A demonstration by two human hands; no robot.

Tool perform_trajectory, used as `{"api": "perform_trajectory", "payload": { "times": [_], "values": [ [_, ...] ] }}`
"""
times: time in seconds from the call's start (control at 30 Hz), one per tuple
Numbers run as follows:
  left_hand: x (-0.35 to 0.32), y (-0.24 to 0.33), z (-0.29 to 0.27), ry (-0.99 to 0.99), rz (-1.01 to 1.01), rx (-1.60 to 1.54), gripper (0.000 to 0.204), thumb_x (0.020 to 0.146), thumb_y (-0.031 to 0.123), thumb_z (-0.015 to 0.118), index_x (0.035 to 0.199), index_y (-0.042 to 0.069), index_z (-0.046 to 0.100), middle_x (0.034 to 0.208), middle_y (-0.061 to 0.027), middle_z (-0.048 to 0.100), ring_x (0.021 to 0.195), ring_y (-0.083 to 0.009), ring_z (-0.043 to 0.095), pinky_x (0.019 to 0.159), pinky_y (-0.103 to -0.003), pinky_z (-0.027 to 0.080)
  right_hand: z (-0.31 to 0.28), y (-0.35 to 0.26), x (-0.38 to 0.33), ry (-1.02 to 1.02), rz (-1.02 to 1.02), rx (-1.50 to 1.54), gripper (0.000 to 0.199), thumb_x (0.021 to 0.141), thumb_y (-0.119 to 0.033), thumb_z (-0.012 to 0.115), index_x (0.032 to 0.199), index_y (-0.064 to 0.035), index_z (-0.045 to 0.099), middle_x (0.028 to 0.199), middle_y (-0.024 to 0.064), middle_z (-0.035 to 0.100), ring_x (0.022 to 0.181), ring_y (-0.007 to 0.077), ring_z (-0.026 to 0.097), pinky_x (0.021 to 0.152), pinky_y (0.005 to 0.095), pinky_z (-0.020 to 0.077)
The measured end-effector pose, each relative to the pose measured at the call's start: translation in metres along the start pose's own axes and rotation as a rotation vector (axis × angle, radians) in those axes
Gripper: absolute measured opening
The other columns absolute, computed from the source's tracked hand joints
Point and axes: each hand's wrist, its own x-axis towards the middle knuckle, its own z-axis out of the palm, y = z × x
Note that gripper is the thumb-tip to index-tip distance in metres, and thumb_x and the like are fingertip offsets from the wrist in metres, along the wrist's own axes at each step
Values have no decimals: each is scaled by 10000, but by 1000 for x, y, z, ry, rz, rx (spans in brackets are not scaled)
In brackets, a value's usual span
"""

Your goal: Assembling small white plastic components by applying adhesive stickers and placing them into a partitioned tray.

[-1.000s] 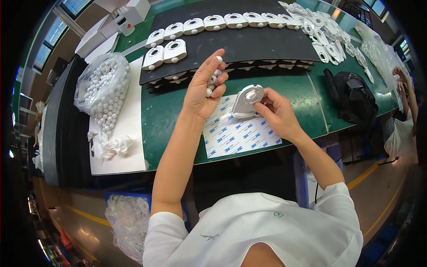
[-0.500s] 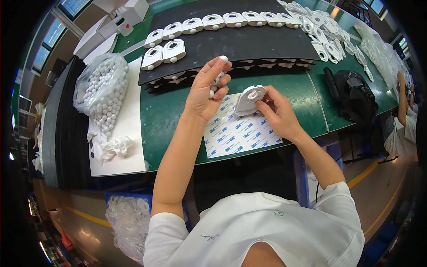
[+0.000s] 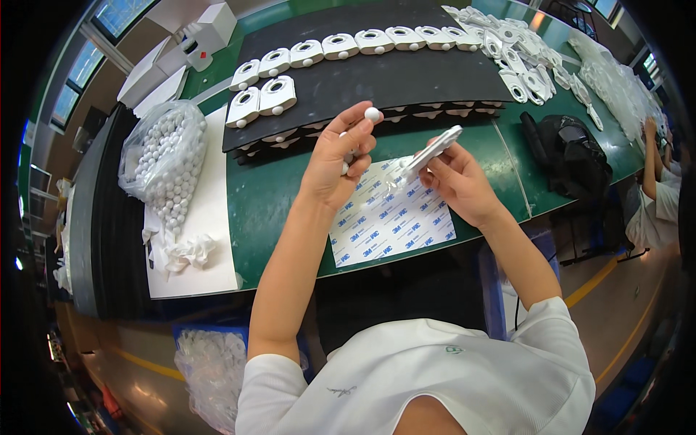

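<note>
My left hand (image 3: 330,168) is closed around several small white balls, with one white ball (image 3: 372,114) pinched at the tips of thumb and forefinger. More balls show between its curled fingers. My right hand (image 3: 467,187) grips a flat white plastic part (image 3: 438,148) by its edge, tilted so that its thin side shows. The part is a short way right of the pinched ball, not touching it. Below both hands lies a white sheet with blue print (image 3: 391,228). Beyond them, similar white parts (image 3: 341,46) stand in rows on a black board (image 3: 406,76), with balls at their edges.
A clear bag of white balls (image 3: 167,148) lies at the left on white card (image 3: 210,250), beside crumpled tissue (image 3: 190,254). Loose white parts (image 3: 518,51) are heaped at the far right. A black bag (image 3: 569,156) sits nearer. Another person's arm (image 3: 649,159) shows at the right edge.
My right hand has turned the white part from face-up to edge-on and moved it slightly right. My left hand's pinched ball has come down a little and shows more fully.
</note>
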Motion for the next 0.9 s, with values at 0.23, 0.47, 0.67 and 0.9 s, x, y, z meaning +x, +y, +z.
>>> {"api": "perform_trajectory", "payload": {
  "times": [0.23,0.47,0.67,0.9],
  "values": [
    [-3,-5,3,-52,-72,89,293,779,136,671,1040,52,568,778,8,533,555,-25,386,379,-151,229,-14,-15,1,-30,64,271,199,890,-102,501,1086,-107,471,1046,42,535,988,143,526,841,284,453],
    [-4,-6,11,-29,-148,117,322,816,211,636,1088,60,552,873,-15,558,583,-28,386,374,-133,236,-13,-37,4,-115,-393,-452,162,741,32,618,796,-77,512,1065,113,556,1019,198,524,849,294,444],
    [-4,-7,8,-32,-90,165,373,822,120,613,1173,51,507,985,-44,569,602,-28,399,389,-138,256,-10,-48,9,-251,-862,-1245,234,569,106,614,697,-75,539,999,109,622,955,275,531,807,317,439],
    [-2,-9,11,-23,-131,155,332,818,156,629,1119,55,535,905,-15,570,584,-29,406,395,-143,257,-12,-22,18,17,-475,-350,187,840,11,528,1004,-62,475,1030,94,569,922,183,560,815,305,455]
  ]
}}
